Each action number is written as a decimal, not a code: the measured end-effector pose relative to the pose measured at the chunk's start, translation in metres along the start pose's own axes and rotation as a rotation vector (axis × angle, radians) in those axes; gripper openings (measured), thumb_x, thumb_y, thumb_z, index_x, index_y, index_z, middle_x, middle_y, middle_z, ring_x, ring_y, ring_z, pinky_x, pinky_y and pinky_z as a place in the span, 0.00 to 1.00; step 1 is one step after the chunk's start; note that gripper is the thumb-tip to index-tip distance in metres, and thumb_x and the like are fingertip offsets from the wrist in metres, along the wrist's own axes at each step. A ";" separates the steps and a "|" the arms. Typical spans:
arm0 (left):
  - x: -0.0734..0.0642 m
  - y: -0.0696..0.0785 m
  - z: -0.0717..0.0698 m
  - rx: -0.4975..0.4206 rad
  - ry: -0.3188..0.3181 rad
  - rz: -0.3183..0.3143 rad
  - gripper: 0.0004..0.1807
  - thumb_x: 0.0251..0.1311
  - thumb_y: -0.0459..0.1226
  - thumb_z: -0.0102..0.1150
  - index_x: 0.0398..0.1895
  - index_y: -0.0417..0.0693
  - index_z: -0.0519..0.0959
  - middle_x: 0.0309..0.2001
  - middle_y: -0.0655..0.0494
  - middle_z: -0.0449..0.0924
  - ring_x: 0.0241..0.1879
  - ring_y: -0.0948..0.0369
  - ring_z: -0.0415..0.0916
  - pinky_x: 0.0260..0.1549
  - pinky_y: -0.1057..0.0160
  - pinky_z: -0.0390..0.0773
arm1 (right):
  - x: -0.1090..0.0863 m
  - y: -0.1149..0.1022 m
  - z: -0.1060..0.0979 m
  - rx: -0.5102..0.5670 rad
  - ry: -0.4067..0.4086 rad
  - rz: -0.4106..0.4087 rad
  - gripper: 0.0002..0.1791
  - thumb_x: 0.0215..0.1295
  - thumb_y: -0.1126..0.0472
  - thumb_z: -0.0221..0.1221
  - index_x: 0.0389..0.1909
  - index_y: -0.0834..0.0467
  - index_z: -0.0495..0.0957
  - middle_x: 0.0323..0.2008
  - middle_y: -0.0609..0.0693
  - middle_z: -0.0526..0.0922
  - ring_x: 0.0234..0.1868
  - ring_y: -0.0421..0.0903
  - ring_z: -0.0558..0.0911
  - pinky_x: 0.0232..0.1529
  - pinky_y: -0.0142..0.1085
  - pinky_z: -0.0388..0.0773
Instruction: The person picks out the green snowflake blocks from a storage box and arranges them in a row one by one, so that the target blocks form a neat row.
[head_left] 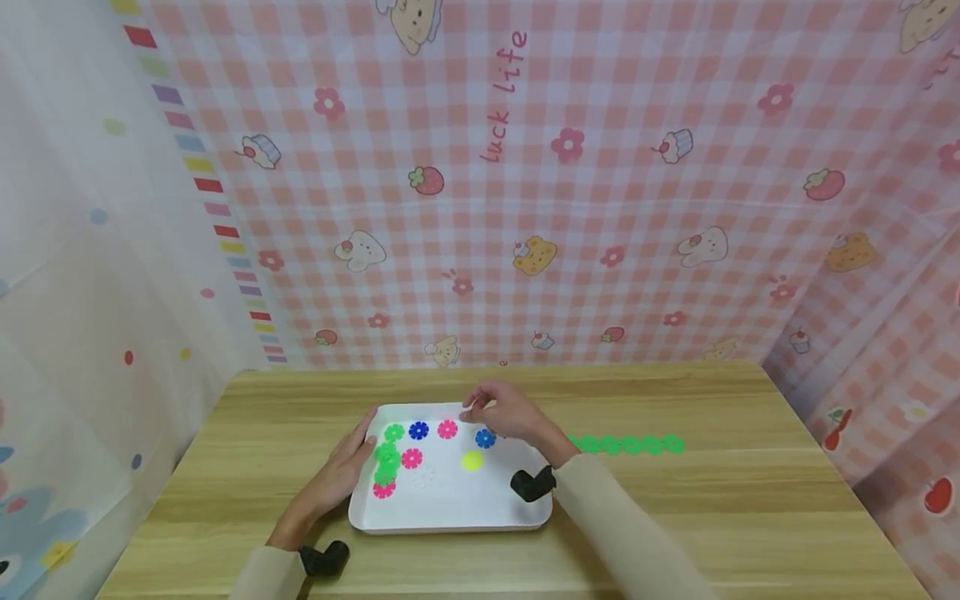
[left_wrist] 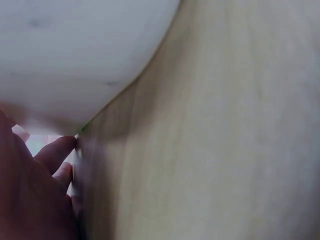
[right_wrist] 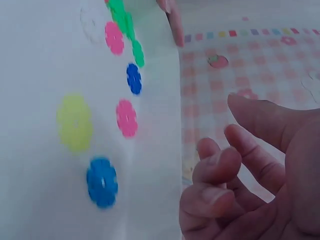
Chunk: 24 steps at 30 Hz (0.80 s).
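Observation:
A white tray (head_left: pixel 450 512) on the table holds several flower-shaped plastic discs. Green discs (head_left: pixel 387 458) overlap along its left side, near a dark blue disc (head_left: pixel 418 431) and pink discs (head_left: pixel 447 429). Farther right lie a yellow disc (right_wrist: pixel 75 123) and a blue disc (right_wrist: pixel 102 183); a clear disc (head_left: pixel 424 476) sits near the middle. My left hand (head_left: pixel 345 467) grips the tray's left side, thumb at the rim and fingers along the outer wall. Above the far rim, my right hand (head_left: pixel 510 412) has loosely bent fingers (right_wrist: pixel 215 167), thumb apart, nothing between them.
To the right of the tray, a row of green discs (head_left: pixel 633 445) lies on the wooden table (head_left: pixel 735 500), its left end hidden by my right forearm. A pink checked cloth (head_left: pixel 570 208) hangs behind the table. Black wrist mounts (head_left: pixel 325 559) sit on both arms.

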<state>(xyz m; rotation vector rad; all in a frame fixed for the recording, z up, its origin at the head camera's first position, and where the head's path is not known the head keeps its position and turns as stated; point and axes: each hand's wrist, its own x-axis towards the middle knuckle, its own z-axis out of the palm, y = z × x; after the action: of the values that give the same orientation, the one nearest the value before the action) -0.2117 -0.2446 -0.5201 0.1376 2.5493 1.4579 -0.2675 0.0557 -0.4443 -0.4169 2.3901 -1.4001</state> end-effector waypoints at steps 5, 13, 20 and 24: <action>0.001 -0.001 0.001 0.012 0.007 0.002 0.30 0.79 0.50 0.30 0.81 0.64 0.41 0.80 0.47 0.40 0.77 0.44 0.36 0.70 0.32 0.35 | 0.011 -0.007 0.026 0.038 -0.074 -0.022 0.08 0.62 0.60 0.66 0.40 0.57 0.81 0.33 0.49 0.80 0.23 0.45 0.75 0.21 0.31 0.69; 0.000 0.001 0.000 0.019 0.004 0.012 0.30 0.80 0.48 0.30 0.81 0.60 0.41 0.80 0.46 0.41 0.76 0.42 0.37 0.70 0.32 0.35 | 0.027 -0.012 0.059 0.030 -0.135 0.037 0.11 0.64 0.59 0.66 0.45 0.58 0.82 0.29 0.48 0.79 0.21 0.43 0.71 0.19 0.31 0.68; -0.001 0.004 0.000 0.007 -0.002 0.026 0.30 0.80 0.48 0.29 0.81 0.59 0.42 0.79 0.44 0.40 0.76 0.41 0.37 0.70 0.33 0.35 | 0.036 -0.008 0.081 -0.032 -0.170 0.044 0.10 0.63 0.60 0.66 0.45 0.56 0.81 0.29 0.48 0.78 0.19 0.42 0.70 0.19 0.31 0.68; -0.001 0.003 -0.002 0.002 -0.003 0.034 0.30 0.80 0.47 0.28 0.81 0.58 0.42 0.79 0.42 0.40 0.76 0.41 0.37 0.70 0.33 0.36 | 0.041 -0.009 0.089 -0.066 -0.154 0.050 0.10 0.63 0.59 0.66 0.44 0.54 0.82 0.29 0.48 0.77 0.20 0.42 0.71 0.21 0.32 0.69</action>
<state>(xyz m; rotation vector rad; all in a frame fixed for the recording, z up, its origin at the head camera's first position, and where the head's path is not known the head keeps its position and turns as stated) -0.2107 -0.2449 -0.5163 0.1846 2.5576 1.4665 -0.2654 -0.0348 -0.4829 -0.4612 2.3109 -1.2239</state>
